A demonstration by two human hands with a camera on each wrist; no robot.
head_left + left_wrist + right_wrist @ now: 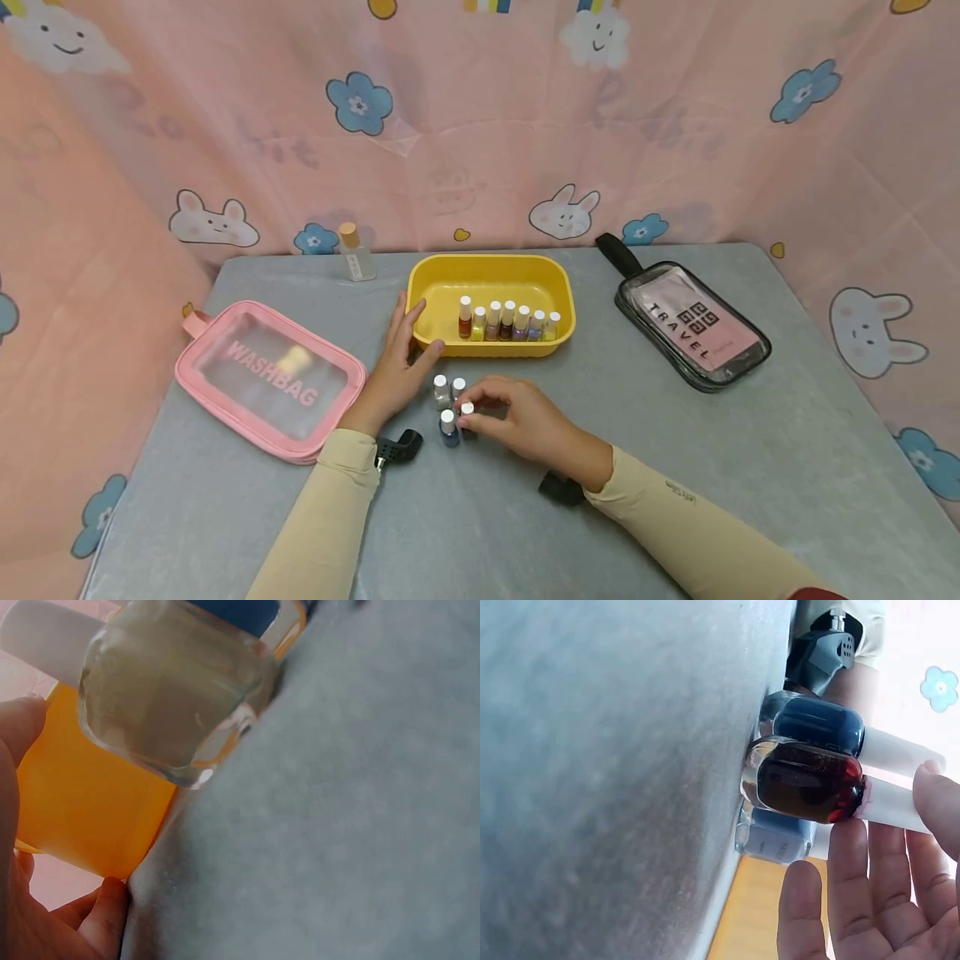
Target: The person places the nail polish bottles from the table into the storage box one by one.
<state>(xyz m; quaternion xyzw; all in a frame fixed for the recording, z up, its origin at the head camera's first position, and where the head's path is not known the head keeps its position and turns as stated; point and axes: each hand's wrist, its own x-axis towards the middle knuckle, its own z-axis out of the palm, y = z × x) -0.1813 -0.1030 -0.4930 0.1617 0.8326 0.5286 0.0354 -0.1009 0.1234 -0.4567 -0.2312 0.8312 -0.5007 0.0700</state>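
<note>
My right hand [525,417] is at a small group of nail polish bottles on the table, its thumb and fingers pinching the white cap of a dark red nail polish bottle [802,780]. Close beside it stand a dark blue bottle [449,432], a pale greyish bottle [442,395] and a light blue bottle [776,838], all upright with white caps. My left hand [393,367] rests with spread fingers against the left end of a yellow tray [495,351]. Several capped polish bottles [507,322] stand in a row inside, along its near wall.
To the left lies a pink washbag [262,392] with something pale yellow inside. A clear bottle [358,262] with a gold cap stands at the back left. On the right is a black-edged travel pouch [697,325]. A printed pink cloth [465,142] hangs behind the table.
</note>
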